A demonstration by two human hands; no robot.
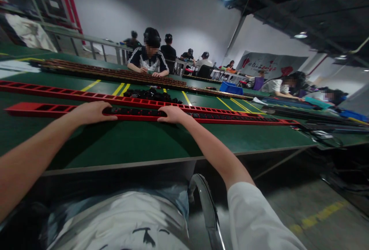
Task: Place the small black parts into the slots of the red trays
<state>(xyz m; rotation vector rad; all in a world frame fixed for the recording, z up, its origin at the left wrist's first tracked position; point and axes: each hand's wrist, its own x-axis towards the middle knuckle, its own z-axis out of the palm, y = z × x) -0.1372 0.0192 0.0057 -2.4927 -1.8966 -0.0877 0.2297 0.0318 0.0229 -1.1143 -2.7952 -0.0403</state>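
Across the green table (pixel 115 142) in front of me lies a long red slotted rail (pixel 138 118). Black parts sit in its openings from between my hands to near the right end; openings at the left end look dark. My left hand (pixel 93 112) grips the rail left of centre, thumb along the near side and fingers over the far side. Further right, my right hand (pixel 172 114) holds the same rail in a similar way. Parts of the rail are hidden under both hands. Just behind it runs a second red slotted rail (pixel 86 95), apparently untouched.
A pile of black parts (pixel 152 95) lies behind the rails. Beyond are long brownish strips (pixel 109 74), a blue bin (pixel 231 88) and a person (pixel 150 55) seated opposite. Dark rails and a cable (pixel 328 136) occupy the right. The table's near edge (pixel 129 165) is close to my body.
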